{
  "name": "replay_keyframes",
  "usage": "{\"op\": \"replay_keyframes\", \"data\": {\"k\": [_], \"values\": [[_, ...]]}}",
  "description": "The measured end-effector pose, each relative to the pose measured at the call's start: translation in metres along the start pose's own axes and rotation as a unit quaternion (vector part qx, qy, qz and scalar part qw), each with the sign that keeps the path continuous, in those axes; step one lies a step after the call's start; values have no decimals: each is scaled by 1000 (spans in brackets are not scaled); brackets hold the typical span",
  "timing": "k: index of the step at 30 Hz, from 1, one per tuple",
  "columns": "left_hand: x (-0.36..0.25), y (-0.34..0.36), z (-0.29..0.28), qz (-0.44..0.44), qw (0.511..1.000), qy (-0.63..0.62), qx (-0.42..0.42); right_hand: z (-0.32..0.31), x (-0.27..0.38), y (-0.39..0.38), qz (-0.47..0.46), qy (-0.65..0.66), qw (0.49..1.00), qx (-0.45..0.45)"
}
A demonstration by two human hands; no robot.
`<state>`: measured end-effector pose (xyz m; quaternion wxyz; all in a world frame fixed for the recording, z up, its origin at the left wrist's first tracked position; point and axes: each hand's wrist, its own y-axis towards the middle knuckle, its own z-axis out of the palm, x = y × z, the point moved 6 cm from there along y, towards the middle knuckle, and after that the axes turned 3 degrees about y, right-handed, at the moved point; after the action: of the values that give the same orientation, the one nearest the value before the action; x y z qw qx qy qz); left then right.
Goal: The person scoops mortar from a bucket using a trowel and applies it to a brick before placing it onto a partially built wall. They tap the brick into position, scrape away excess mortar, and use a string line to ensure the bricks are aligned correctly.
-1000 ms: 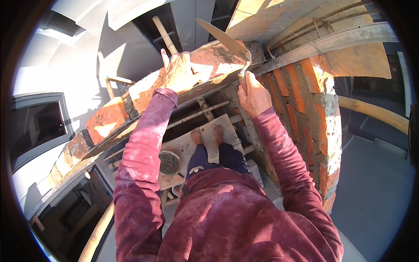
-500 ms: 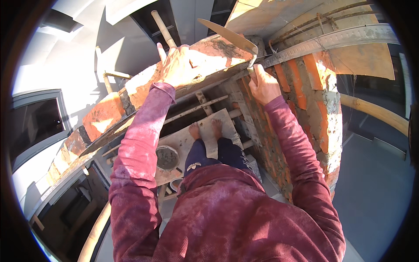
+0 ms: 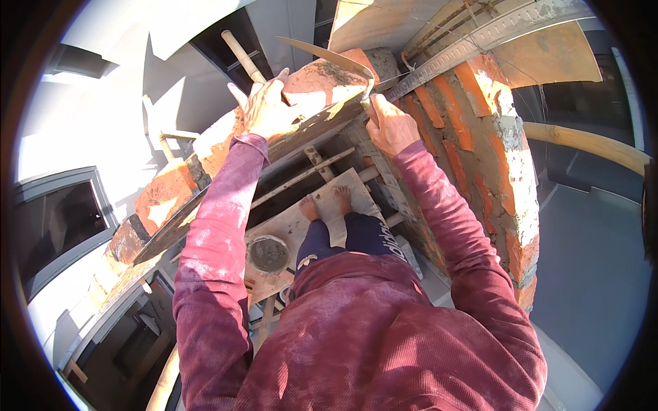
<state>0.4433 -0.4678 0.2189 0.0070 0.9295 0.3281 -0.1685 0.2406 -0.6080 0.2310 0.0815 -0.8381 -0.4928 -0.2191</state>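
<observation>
My left hand (image 3: 266, 111) lies on the top course of a brick wall, fingers spread, its thumb side against an orange brick (image 3: 319, 85). In my right hand (image 3: 394, 127) is the handle of a trowel, held in closed fingers. The trowel blade (image 3: 332, 58) points up and left over the far side of that brick, edge-on to me. Whether the blade touches the brick, I cannot tell. A long board (image 3: 322, 127) runs along the near face of the course, under both hands.
Below, my bare feet stand on a plank platform (image 3: 281, 233) beside a round tub of grey mortar (image 3: 269, 253). To the right rises a brick-and-mortar wall (image 3: 493, 157). A perforated metal strip (image 3: 493, 34) and bamboo pole (image 3: 589, 145) cross there; another bamboo pole (image 3: 243, 55) stands beyond my left hand.
The view has shifted a little. My right hand and the trowel have moved slightly left along the brick, toward my left hand. My left hand stays on the bricks.
</observation>
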Motion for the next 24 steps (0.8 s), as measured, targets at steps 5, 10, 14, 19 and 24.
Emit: {"op": "replay_keyframes", "data": {"k": [5, 10, 14, 19, 24], "values": [[34, 19, 28, 44, 998, -30, 34, 6, -1, 4, -8, -5, 1000, -9], [18, 11, 11, 23, 994, -69, 80, 0, -13, -2, 32, -9, 999, 6], [32, 8, 19, 27, 999, -34, 3, -32, -11, -24, 32, 18, 999, 12], [29, 13, 23, 51, 998, -23, 36, -80, -9, -81, 21, -17, 990, 141], [30, 11, 14, 84, 994, -70, -16, -53, -55, -147, 151, 39, 963, 220]]}}
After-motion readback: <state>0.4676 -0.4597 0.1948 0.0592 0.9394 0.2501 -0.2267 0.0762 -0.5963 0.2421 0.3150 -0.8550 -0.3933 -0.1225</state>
